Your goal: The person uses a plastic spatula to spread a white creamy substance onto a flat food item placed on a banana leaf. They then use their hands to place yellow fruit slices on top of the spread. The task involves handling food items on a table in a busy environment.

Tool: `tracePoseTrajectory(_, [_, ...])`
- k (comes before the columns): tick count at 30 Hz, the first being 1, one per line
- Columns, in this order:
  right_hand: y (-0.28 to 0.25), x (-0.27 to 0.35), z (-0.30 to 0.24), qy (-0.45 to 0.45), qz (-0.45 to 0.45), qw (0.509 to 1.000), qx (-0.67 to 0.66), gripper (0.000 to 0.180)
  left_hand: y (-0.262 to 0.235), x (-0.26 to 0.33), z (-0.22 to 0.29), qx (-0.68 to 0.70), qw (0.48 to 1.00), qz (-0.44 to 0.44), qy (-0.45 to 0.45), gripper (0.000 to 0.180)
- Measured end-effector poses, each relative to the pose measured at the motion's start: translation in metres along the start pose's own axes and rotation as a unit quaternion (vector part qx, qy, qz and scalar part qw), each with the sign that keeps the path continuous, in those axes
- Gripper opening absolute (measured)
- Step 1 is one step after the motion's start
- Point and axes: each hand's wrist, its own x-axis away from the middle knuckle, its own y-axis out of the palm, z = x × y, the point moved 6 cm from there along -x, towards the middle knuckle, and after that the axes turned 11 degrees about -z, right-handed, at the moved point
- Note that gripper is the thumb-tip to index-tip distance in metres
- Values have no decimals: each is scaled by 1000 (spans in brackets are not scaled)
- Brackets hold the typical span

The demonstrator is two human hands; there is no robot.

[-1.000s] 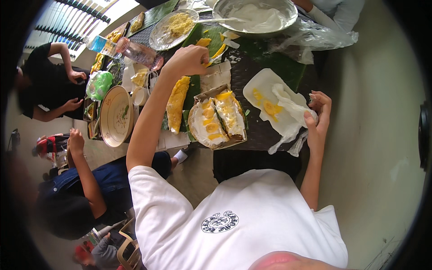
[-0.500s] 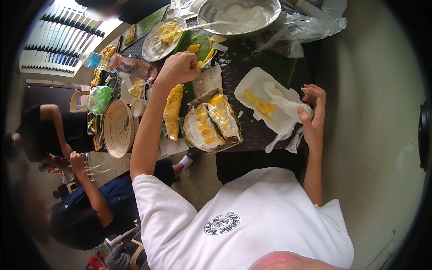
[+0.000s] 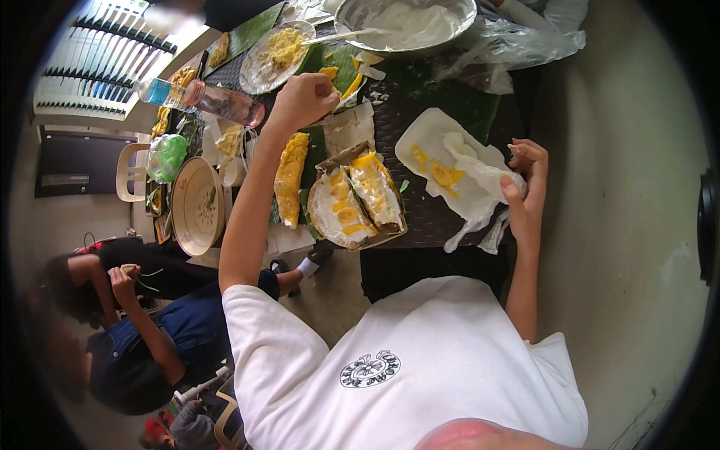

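Observation:
My left hand (image 3: 303,102) is curled closed above the banana leaf, beside several yellow mango pieces (image 3: 350,85); whether its fingers hold anything is hidden. At the table's right edge my right hand (image 3: 529,177) pinches a crumpled white tissue (image 3: 480,161). That tissue lies partly in a white foam tray (image 3: 424,139), which has yellow smears and bits of fruit on it. Nearer to me stands an open box with two cream-covered pieces (image 3: 344,212) topped with yellow fruit. To its left lies a long yellow crumb-coated roll (image 3: 289,180) on leaf.
A metal bowl of white cream (image 3: 409,46) stands at the back, beside a clear plastic bag (image 3: 491,56). A plate of yellow crumbs (image 3: 259,74) with a utensil, a pink-tinted bottle (image 3: 229,109) and a large floral basin (image 3: 180,206) are on the left. Co-workers are farther left.
My left hand has shifted slightly right, its fingers still curled. The right hand keeps its hold on the tissue. People at the left have moved.

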Motion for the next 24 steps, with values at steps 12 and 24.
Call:
tracePoseTrajectory(12, [0,0,5,4,-3,1000,-3,50,-19,56,28,273,955,-35,-110,36])
tracePoseTrajectory(24, [-2,2,13,-16,-17,1000,-11,51,-36,110,107,203,965,-113,-125,29])
